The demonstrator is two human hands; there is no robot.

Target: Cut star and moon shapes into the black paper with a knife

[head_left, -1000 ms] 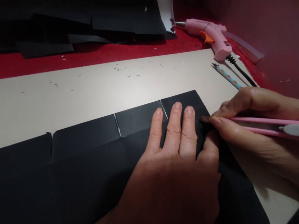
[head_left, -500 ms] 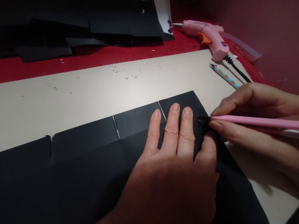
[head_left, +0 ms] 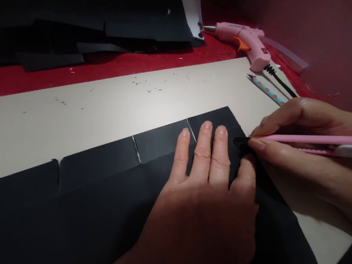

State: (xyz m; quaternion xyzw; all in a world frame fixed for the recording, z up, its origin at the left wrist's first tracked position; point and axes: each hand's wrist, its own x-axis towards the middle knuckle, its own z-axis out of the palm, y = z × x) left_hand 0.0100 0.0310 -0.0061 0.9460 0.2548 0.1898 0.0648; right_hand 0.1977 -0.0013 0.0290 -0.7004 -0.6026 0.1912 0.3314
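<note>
A large sheet of black card (head_left: 103,222) lies at a slant across the lower part of the view. Its far edge has several short slits, some showing white, and a crease runs just below them. My left hand (head_left: 201,204) is spread flat on the card near its right end, fingers apart. Pinched in my right hand (head_left: 315,152) is a pink craft knife (head_left: 320,139) with a dark blade. The blade tip rests on the card near its right edge, just right of my left fingers. Part of the knife's handle is hidden by my right fingers.
A cream board (head_left: 106,122) with dark paper crumbs lies underneath, on a red surface (head_left: 144,62). At the back right is a pink glue gun (head_left: 244,44) with a black cord. A dotted blue pencil (head_left: 267,90) lies near it. More black sheets (head_left: 140,23) are piled behind.
My right hand and the knife have shifted very slightly to the right, and the knife's handle is turned a little. My left hand and the card look almost unchanged.
</note>
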